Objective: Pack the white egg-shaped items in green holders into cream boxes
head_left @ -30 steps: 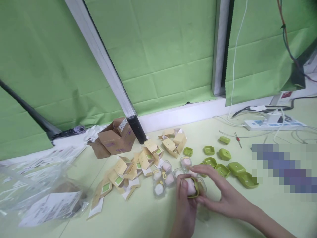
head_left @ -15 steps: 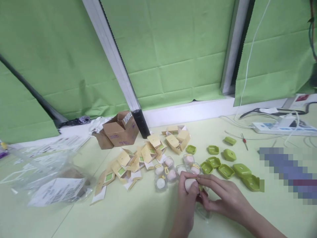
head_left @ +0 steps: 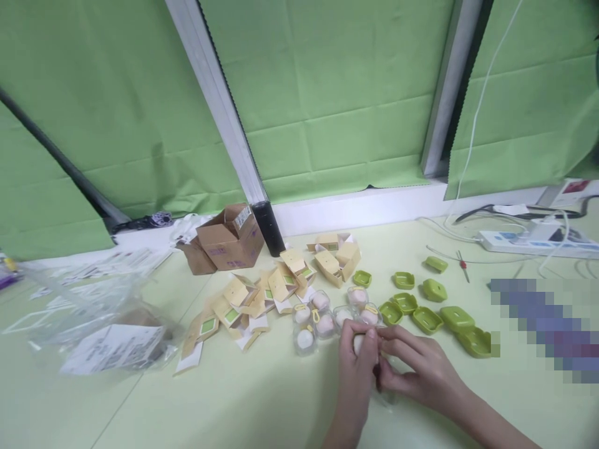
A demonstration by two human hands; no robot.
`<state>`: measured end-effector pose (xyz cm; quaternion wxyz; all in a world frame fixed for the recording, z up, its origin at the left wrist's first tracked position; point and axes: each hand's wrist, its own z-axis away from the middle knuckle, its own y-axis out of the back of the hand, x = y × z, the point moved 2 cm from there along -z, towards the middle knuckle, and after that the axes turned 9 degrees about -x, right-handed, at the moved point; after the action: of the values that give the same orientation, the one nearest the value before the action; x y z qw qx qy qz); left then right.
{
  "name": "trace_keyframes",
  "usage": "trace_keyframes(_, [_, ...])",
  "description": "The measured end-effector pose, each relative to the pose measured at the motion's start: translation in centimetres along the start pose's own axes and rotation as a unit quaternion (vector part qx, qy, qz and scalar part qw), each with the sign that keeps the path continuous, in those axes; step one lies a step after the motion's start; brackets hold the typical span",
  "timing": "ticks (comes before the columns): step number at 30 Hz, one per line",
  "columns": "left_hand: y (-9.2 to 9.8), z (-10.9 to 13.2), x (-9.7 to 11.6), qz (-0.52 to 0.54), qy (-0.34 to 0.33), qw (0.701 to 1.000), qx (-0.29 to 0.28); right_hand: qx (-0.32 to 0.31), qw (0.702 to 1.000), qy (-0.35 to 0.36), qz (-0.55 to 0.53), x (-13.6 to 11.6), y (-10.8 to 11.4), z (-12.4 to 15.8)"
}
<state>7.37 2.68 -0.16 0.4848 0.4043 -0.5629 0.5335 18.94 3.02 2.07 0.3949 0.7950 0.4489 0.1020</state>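
A pale round ball (head_left: 358,343), mostly covered by fingers, is gripped in my left hand (head_left: 355,362), the thumb lying over its front. My right hand (head_left: 416,368) meets it from the right, fingers bent and pinching close to the left thumb; what they hold is hidden. Under the hands, part of a clear plastic piece (head_left: 388,402) shows. Just beyond and to the left stand several small clear cases with pale balls inside, such as the front-left case (head_left: 305,340), some with a yellow loop (head_left: 315,316).
Open green plastic trays (head_left: 427,319) lie to the right. Opened cream cardboard boxes (head_left: 236,293) are heaped left of centre. Behind them sits a brown carton (head_left: 231,240). A clear plastic bag (head_left: 116,337) lies at left, a white power strip (head_left: 538,242) with cables at right.
The view has shifted slightly. My fingers have closed further over the ball, so less of it shows. Both hands stay together in about the same place.
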Motion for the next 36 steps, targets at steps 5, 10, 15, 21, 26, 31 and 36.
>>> trace_keyframes(5, [-0.1,-0.5,-0.5,-0.034,-0.017,0.999,0.031,0.000,1.000,0.001,0.023,-0.1,-0.4,0.3])
trace_keyframes(10, [-0.1,-0.1,0.2,-0.018,-0.041,0.999,-0.024,-0.002,0.993,-0.052,-0.109,0.7,0.4,0.1])
trace_keyframes(15, [-0.2,0.4,0.7,0.054,-0.024,0.994,-0.094,-0.014,0.967,-0.092,-0.235,1.9,0.8,0.2])
trace_keyframes(21, [-0.1,0.2,0.4,0.050,-0.017,0.995,-0.090,-0.020,0.940,-0.133,-0.312,2.2,0.0,0.7])
trace_keyframes(26, [-0.2,0.3,0.3,0.051,-0.035,0.993,-0.102,0.003,0.957,-0.118,-0.266,1.8,0.3,0.6])
trace_keyframes(31, [-0.1,0.3,0.2,0.054,-0.028,0.991,-0.120,0.033,0.982,-0.075,-0.168,1.5,0.5,0.9])
trace_keyframes(36, [0.0,0.5,0.8,0.064,-0.015,0.994,-0.091,-0.001,0.979,-0.088,-0.184,1.5,0.3,0.8])
